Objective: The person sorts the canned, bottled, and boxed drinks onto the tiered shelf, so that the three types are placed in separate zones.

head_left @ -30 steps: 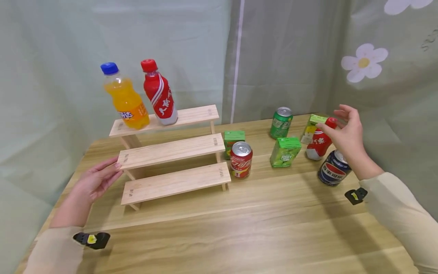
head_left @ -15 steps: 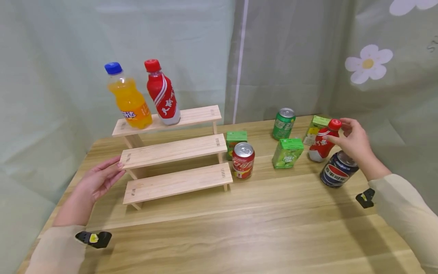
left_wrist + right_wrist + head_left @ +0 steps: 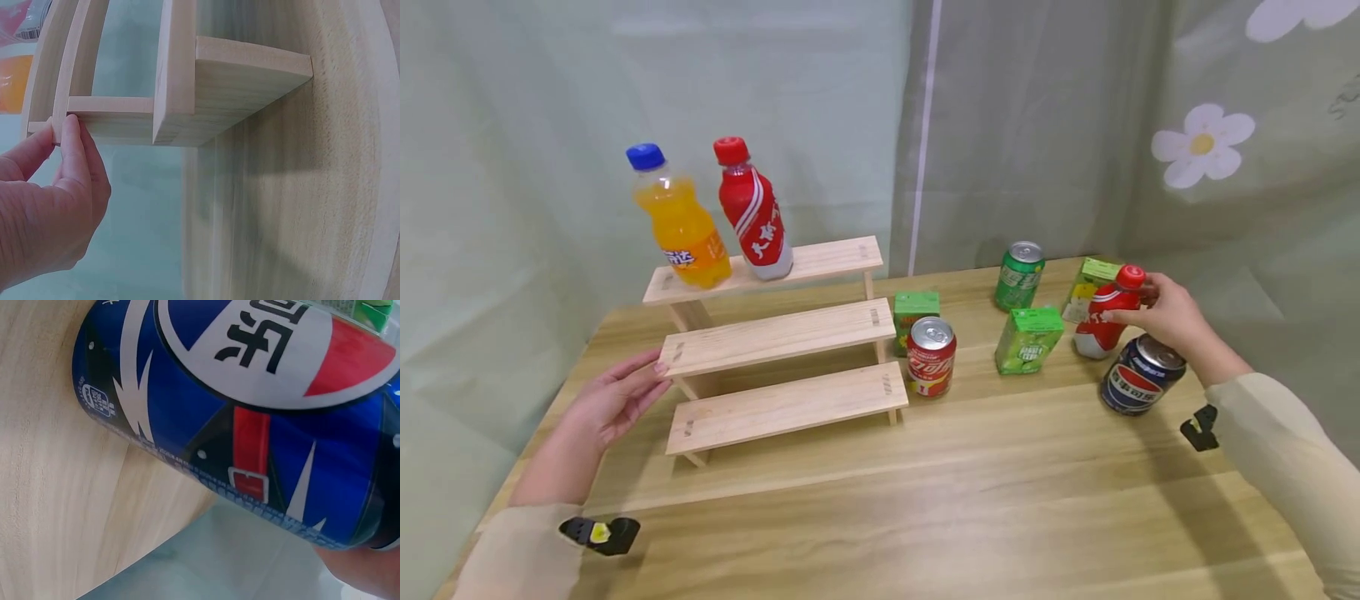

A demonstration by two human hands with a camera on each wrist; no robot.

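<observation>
pale cloth (image 3: 820,125) hangs behind a wooden table (image 3: 925,500). at the table's right side, the right hand (image 3: 1172,317) grips a red bottle (image 3: 1100,325) between thumb and fingers, just behind a blue can (image 3: 1138,379). the left hand (image 3: 613,398) pinches the left end of the middle board on a stepped wooden rack (image 3: 775,337). an orange drink (image 3: 681,221) and a second red bottle (image 3: 754,218) stand on its top board.
</observation>
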